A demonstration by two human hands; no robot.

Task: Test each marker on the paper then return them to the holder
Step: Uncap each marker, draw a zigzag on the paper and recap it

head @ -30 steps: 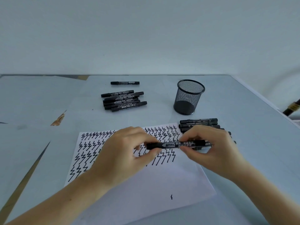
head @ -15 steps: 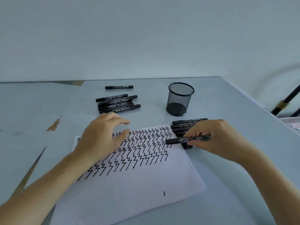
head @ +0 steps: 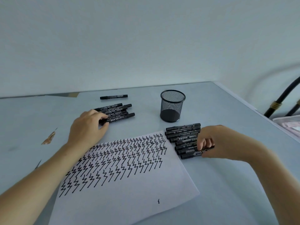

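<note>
The left hand (head: 87, 127) pinches a light, stiff, slick marker (head: 120, 118) by its barrel in the far-edge pile, while the right hand (head: 215, 142) grips another marker (head: 191, 155) beside the paper (head: 129, 200).

Between my left hand (head: 88, 127) on the far marker pile (head: 116, 113) and my right hand (head: 215, 142) on the near marker row (head: 183, 137), bare table (head: 146, 124) leads to the mesh holder (head: 172, 106). The holder's open mouth is unobstructed. One lone marker (head: 113, 96) lies behind the pile, and the paper (head: 129, 184) fills the near middle.
</note>
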